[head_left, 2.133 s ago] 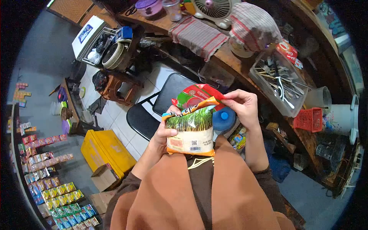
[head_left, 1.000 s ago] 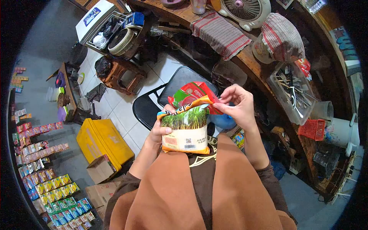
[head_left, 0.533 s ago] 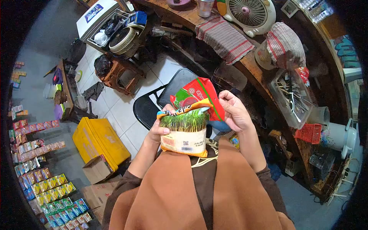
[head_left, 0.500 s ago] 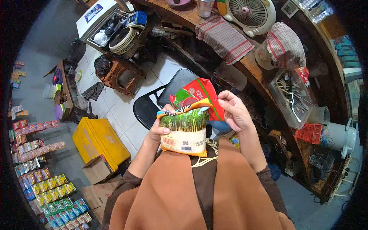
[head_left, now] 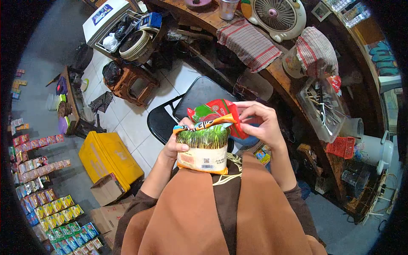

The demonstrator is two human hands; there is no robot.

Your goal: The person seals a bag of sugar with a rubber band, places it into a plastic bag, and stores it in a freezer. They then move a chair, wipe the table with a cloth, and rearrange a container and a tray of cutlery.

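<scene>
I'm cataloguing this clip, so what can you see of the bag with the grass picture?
The bag is plump and looks like thin plastic. Green grass shows above a cream panel with a QR code and barcode; the bottom is orange. Its top, orange and blue with dark lettering, is folded over; whether it is sealed, I can't tell. It sits roughly upright before the person's torso, the left hand gripping one side. A red and green packet shows behind it.

Head-worn camera, facing forward and down

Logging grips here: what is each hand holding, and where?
Left hand: the grass-print packet, by its left side. Right hand: the red-and-green packet, by its right edge.
</scene>
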